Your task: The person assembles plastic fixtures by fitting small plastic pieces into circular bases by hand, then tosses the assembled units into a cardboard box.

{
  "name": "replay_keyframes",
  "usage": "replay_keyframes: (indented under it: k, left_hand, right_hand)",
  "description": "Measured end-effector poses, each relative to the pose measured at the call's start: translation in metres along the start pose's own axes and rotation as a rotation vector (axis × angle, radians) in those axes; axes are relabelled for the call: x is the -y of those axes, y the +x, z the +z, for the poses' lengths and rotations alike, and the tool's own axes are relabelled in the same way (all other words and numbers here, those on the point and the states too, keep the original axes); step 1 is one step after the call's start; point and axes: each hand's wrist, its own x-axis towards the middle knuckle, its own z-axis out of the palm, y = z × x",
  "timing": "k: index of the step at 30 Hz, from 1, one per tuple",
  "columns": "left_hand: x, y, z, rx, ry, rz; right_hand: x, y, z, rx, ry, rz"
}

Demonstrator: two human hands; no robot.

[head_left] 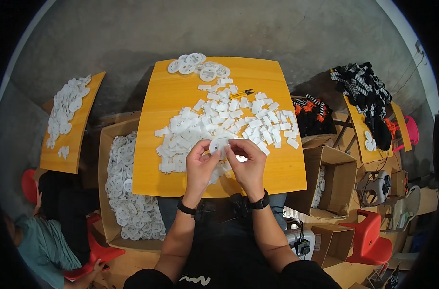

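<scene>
Between both hands, over the near part of the yellow table (149,144), is a round white disc (219,144) with small dark marks on it. My left hand (200,161) pinches its left edge with thumb and fingers. At the opposite edge, my right hand (247,161) grips it the same way. Just beyond the hands spreads a heap of small white rectangular pieces (185,125). Yellow-handled thread snips (241,94) lie among the far pieces. Several more white discs (208,73) are stacked at the table's far left corner.
A cardboard box (105,188) full of white discs stands left of the table. Another cardboard box (337,180) is at the right. Further left, a person (43,245) sits beside a second table (77,144). A red stool (371,238) and black-and-white textiles (364,89) are on the right.
</scene>
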Motion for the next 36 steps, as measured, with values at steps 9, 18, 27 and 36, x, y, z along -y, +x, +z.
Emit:
replay_keyframes:
  k: [9,18,27,36]
  left_hand:
    - [-0.005,0.001,-0.001,-0.007,-0.053,-0.031]
    - [-0.005,0.002,-0.006,-0.008,-0.044,-0.029]
    - [-0.006,-0.002,-0.003,-0.017,-0.065,-0.067]
    - [-0.008,-0.001,-0.005,-0.021,-0.064,-0.025]
  right_hand:
    - [-0.002,0.000,0.000,-0.017,0.052,0.046]
    - [-0.008,0.004,-0.011,0.065,0.360,0.171]
    - [-0.010,-0.006,-0.012,0.126,0.338,0.203]
    - [-0.016,-0.005,-0.006,0.169,0.489,0.136]
